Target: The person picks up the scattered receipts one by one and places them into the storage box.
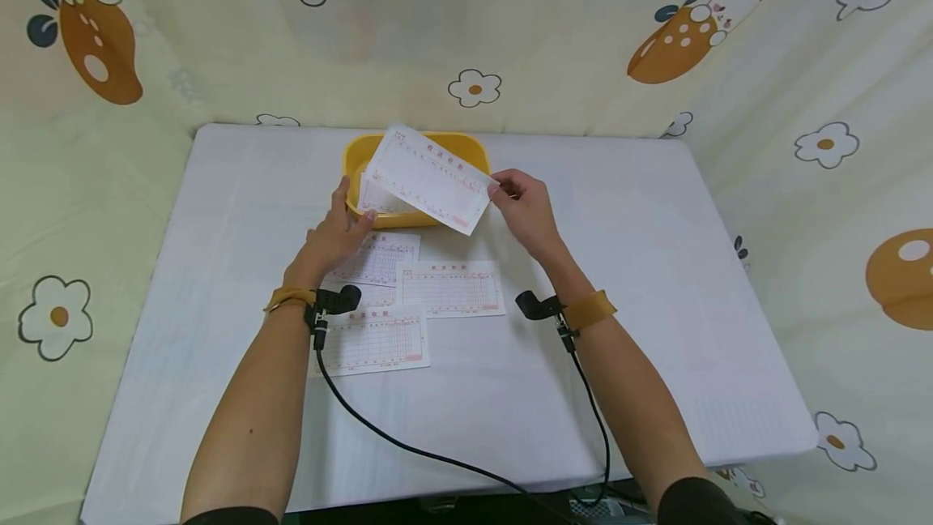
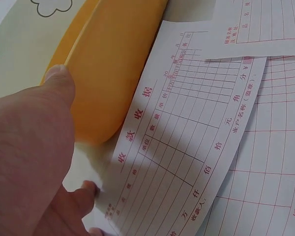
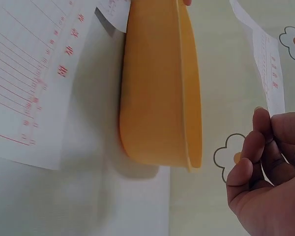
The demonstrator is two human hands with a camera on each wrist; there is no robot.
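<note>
Paper slip pinched at its right end between the fingers of the right hand, aslant over a yellow tub and jutting past its rim at about five o'clock. Near twelve o'clock on the white worktop, the tub, gripped at eight o'clock by the fingers of the left hand. Inside at seven o'clock, a second slip. Towards six and seven o'clock from the tub, printed sheets with red headings, flat and partly overlapping. Beyond twelve o'clock, flower-print cloth.
</note>
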